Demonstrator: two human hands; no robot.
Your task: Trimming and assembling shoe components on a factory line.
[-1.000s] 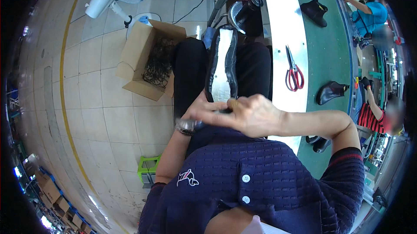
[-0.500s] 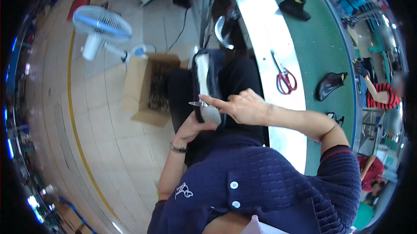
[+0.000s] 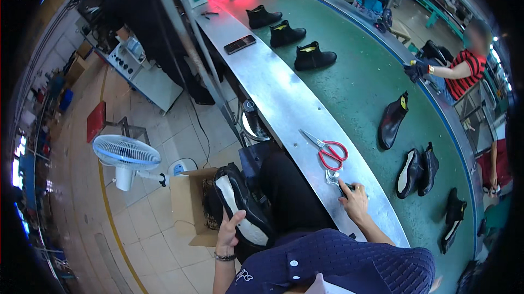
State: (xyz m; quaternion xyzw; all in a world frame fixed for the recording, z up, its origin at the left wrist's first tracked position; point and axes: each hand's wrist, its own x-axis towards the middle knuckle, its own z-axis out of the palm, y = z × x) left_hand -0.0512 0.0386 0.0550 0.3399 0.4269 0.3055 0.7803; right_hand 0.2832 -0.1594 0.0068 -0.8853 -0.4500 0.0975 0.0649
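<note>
My left hand (image 3: 231,228) grips a black boot (image 3: 249,204) by its side. The boot lies over my lap with its pale sole (image 3: 232,198) turned up. My right hand (image 3: 356,201) is at the metal ledge, fingers closed round the dark handle of a small tool with a shiny metal head (image 3: 332,176); its exact kind is unclear. Just beyond that tool lies a pair of red-handled scissors (image 3: 327,151), apart from my fingers.
Several dark boots (image 3: 393,121) stand on the green belt (image 3: 355,97) beyond the ledge (image 3: 278,97), which bears a phone (image 3: 240,44). To my left are a cardboard box (image 3: 188,201) and a white fan (image 3: 126,155). Other people work nearby.
My right hand has moved from the sole to the ledge with the metal tool. My left hand still holds the boot, now tilted otherwise. The view has turned toward the belt.
</note>
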